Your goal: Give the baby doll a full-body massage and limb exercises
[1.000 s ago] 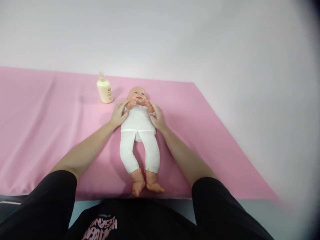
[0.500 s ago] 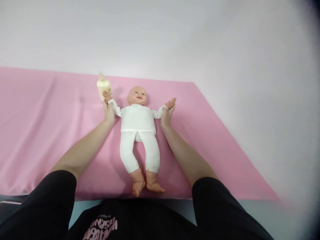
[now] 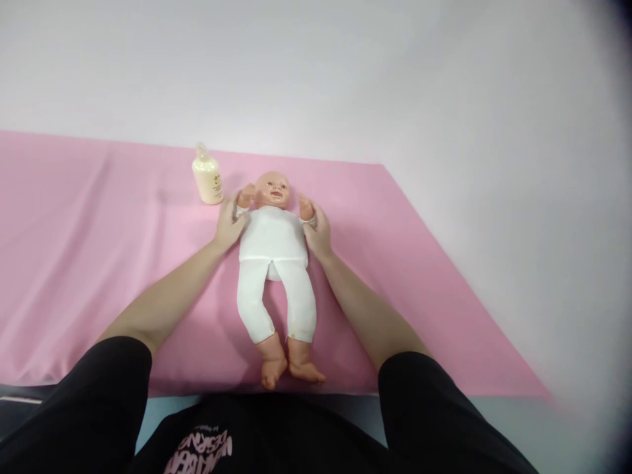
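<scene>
A baby doll [image 3: 274, 243] in a white top and white trousers lies on its back on a pink sheet [image 3: 99, 263], head away from me, bare feet toward me. My left hand [image 3: 228, 225] grips the doll's arm on the left side. On the other side my right hand [image 3: 318, 230] grips its other arm. Both doll arms are bent up, the small hands raised beside the head.
A cream lotion bottle [image 3: 207, 178] with a pump top stands on the sheet just left of the doll's head. The sheet's near edge runs just past the doll's feet, and its right edge slants off to the lower right. A plain white wall lies behind.
The doll's arms went from folded at the chin to spread wide, and now are drawn back in and bent up beside the head; both my hands moved with them.
</scene>
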{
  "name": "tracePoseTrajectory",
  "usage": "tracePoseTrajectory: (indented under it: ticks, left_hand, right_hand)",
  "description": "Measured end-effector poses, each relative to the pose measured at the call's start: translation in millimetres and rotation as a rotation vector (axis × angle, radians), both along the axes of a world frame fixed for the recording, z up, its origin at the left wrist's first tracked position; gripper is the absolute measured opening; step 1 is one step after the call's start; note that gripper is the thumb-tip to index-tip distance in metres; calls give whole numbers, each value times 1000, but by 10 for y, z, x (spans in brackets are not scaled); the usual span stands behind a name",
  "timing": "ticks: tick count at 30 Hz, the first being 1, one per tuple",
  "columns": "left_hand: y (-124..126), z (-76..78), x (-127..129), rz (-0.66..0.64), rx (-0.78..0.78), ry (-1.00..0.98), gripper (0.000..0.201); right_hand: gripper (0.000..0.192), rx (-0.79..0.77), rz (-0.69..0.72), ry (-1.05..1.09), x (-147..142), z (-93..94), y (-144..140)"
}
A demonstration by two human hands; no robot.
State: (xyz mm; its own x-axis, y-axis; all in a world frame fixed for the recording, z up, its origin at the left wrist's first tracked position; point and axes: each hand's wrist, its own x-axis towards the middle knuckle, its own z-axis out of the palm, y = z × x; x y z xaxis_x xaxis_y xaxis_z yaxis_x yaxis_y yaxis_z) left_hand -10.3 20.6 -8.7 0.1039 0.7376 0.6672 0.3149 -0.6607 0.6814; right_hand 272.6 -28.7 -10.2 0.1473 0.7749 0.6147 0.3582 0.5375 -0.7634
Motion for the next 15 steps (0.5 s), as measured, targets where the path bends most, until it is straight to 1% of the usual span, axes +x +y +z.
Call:
tracePoseTrajectory:
  ticks: [3, 4, 6, 9, 11, 13, 15]
  left_hand:
    - [-47, 39, 37, -57, 70, 286, 58]
    - [-53, 47, 46, -71, 73, 336, 58]
    - [-53, 49, 55, -79, 71, 375, 60]
    - [-42, 32, 51, -51, 70, 344, 58]
    - [-37, 17, 47, -32, 70, 274, 56]
    - [-30, -1, 41, -25, 51, 148, 60]
    - [-6, -25, 26, -17, -4, -7, 68]
  right_hand:
    - [51, 37, 10, -212, -15, -8, -3]
    - [51, 46, 14, -258, -16, -11, 1]
    - [53, 51, 14, -293, -15, -17, 11]
    - [54, 43, -14, -245, -14, -34, 22]
    - [56, 16, -24, -165, -10, -49, 27]
    - [58, -21, -21, -55, 5, -64, 38]
    - [60, -51, -28, 64, 41, -87, 69]
